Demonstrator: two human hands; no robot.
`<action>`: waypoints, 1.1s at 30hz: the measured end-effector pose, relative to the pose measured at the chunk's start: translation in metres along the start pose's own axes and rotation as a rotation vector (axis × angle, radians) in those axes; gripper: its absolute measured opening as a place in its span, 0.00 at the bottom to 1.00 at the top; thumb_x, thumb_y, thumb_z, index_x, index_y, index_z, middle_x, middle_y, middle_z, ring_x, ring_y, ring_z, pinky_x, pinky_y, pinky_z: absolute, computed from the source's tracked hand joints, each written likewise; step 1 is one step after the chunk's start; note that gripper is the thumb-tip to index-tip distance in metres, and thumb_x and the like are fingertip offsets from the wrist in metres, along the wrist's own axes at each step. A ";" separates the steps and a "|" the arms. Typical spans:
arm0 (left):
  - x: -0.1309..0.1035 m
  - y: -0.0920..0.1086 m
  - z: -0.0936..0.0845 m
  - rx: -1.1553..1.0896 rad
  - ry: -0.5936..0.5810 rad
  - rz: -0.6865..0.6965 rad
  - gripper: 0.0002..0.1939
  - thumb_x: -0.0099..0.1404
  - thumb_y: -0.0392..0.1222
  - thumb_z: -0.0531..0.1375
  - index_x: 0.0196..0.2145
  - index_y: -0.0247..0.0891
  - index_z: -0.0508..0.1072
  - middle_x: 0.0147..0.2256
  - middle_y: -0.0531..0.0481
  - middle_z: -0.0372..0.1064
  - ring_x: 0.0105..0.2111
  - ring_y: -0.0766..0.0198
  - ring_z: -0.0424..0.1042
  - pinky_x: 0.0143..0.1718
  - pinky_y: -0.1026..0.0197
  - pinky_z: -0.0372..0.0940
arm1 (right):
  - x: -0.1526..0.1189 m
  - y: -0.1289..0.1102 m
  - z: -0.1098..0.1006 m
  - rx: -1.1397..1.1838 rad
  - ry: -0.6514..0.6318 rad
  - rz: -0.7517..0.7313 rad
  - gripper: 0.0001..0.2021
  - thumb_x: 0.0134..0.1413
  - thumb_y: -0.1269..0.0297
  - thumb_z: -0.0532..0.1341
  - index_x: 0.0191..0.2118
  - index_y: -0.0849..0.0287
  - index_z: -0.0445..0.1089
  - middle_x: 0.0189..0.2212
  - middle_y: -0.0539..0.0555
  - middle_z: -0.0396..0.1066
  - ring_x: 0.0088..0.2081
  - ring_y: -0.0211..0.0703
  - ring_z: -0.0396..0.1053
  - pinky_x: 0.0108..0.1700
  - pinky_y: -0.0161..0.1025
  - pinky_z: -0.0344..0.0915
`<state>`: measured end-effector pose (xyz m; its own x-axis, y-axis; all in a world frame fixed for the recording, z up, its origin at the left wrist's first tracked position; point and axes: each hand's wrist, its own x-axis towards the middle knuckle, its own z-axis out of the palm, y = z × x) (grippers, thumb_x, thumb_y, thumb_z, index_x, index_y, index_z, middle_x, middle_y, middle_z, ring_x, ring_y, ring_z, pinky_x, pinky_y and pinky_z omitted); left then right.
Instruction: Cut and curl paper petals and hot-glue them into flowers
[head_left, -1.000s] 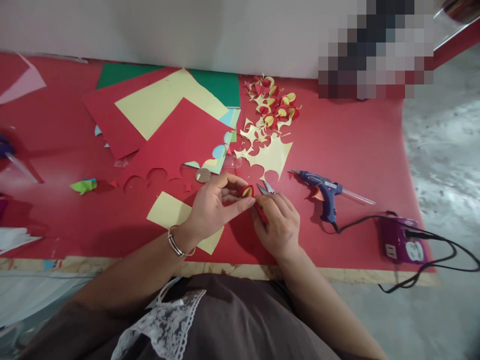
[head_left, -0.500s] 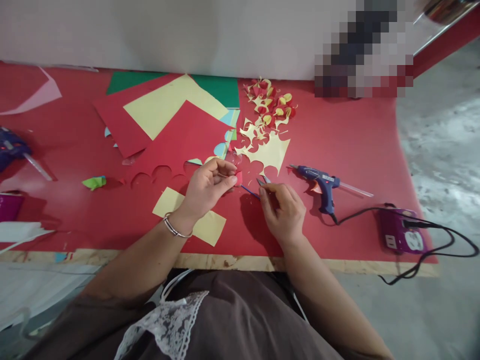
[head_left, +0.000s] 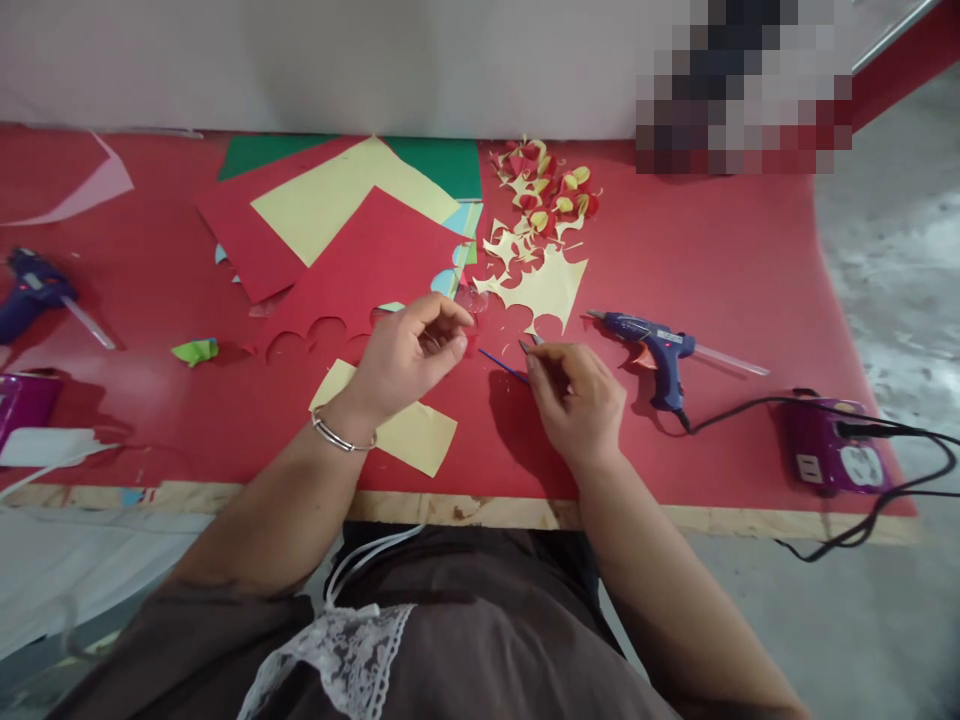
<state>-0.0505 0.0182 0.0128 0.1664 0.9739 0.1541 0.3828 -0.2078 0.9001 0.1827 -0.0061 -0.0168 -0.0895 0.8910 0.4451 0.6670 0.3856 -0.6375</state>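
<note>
Near the middle of the red table my left hand [head_left: 420,350] has thumb and fingertips pinched around a small red paper piece [head_left: 472,343], hard to make out against the table. To its right my right hand [head_left: 581,400] is closed on a thin blue stick [head_left: 501,364], whose free end points at the left hand without touching it. Metal tips [head_left: 531,342] poke out above the right fingers; the rest of that tool is hidden in the hand. Under the left wrist lies a yellow paper strip [head_left: 420,438].
Red sheets [head_left: 375,260], a yellow sheet [head_left: 322,205] and yellow scraps [head_left: 551,285] lie behind. Red-yellow paper pieces [head_left: 540,190] are heaped beyond. A glue gun [head_left: 660,350] and corded purple box [head_left: 832,445] stand right; another glue gun [head_left: 37,290] lies left.
The blue stick's tip has come away from the red piece at my left fingertips, leaving a small gap. The view has shifted slightly.
</note>
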 end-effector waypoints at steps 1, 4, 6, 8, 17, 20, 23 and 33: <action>0.001 -0.002 -0.005 0.049 -0.002 -0.010 0.05 0.68 0.41 0.65 0.42 0.41 0.78 0.35 0.49 0.79 0.33 0.64 0.77 0.33 0.63 0.71 | 0.001 0.002 -0.001 -0.017 0.011 0.021 0.09 0.72 0.57 0.60 0.40 0.53 0.75 0.34 0.54 0.80 0.34 0.45 0.76 0.38 0.41 0.71; 0.004 -0.007 -0.019 0.237 -0.080 -0.033 0.03 0.66 0.40 0.65 0.39 0.42 0.78 0.34 0.50 0.81 0.32 0.62 0.78 0.32 0.62 0.69 | 0.002 0.006 -0.003 -0.043 0.023 0.060 0.11 0.71 0.55 0.60 0.37 0.53 0.74 0.32 0.53 0.79 0.33 0.46 0.76 0.38 0.42 0.70; 0.005 -0.007 -0.025 0.327 -0.100 -0.036 0.02 0.67 0.41 0.66 0.37 0.42 0.78 0.33 0.50 0.82 0.31 0.61 0.79 0.31 0.62 0.68 | 0.003 0.008 -0.004 -0.060 0.041 0.066 0.11 0.69 0.55 0.61 0.37 0.53 0.74 0.31 0.53 0.79 0.33 0.46 0.75 0.37 0.42 0.69; 0.005 -0.006 -0.029 0.304 -0.084 -0.041 0.08 0.70 0.46 0.66 0.35 0.41 0.78 0.33 0.49 0.83 0.31 0.61 0.80 0.32 0.62 0.69 | 0.004 0.009 -0.004 -0.071 0.055 0.064 0.10 0.69 0.56 0.62 0.36 0.53 0.74 0.30 0.52 0.78 0.32 0.45 0.74 0.36 0.41 0.68; 0.014 -0.029 -0.037 0.102 0.112 -0.034 0.09 0.71 0.45 0.67 0.46 0.40 0.82 0.39 0.44 0.84 0.35 0.60 0.81 0.38 0.59 0.75 | 0.004 0.010 -0.007 -0.072 0.057 0.072 0.11 0.68 0.55 0.62 0.34 0.54 0.73 0.27 0.51 0.75 0.30 0.44 0.72 0.36 0.41 0.67; 0.016 -0.034 -0.036 0.263 0.129 -0.013 0.06 0.68 0.39 0.68 0.43 0.41 0.83 0.40 0.46 0.83 0.37 0.60 0.79 0.39 0.59 0.72 | 0.004 0.013 -0.007 -0.086 0.070 0.085 0.11 0.66 0.56 0.62 0.34 0.53 0.73 0.27 0.51 0.76 0.29 0.45 0.72 0.35 0.41 0.66; 0.017 -0.032 -0.033 0.295 0.169 0.036 0.08 0.67 0.35 0.65 0.42 0.41 0.83 0.42 0.45 0.82 0.38 0.60 0.77 0.39 0.59 0.70 | 0.003 0.018 -0.006 -0.115 0.048 0.106 0.09 0.65 0.57 0.63 0.33 0.53 0.73 0.27 0.51 0.75 0.29 0.44 0.70 0.34 0.41 0.64; 0.000 -0.014 -0.077 0.375 -0.379 -0.096 0.07 0.58 0.40 0.69 0.36 0.45 0.83 0.35 0.51 0.81 0.32 0.59 0.77 0.31 0.61 0.64 | 0.000 0.019 -0.002 -0.182 -0.053 0.048 0.08 0.64 0.58 0.65 0.35 0.54 0.74 0.30 0.53 0.75 0.34 0.47 0.70 0.38 0.43 0.65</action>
<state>-0.1255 0.0281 0.0313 0.4042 0.9036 -0.1416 0.6990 -0.2054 0.6849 0.1964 0.0009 -0.0276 -0.0897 0.9207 0.3798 0.7936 0.2965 -0.5313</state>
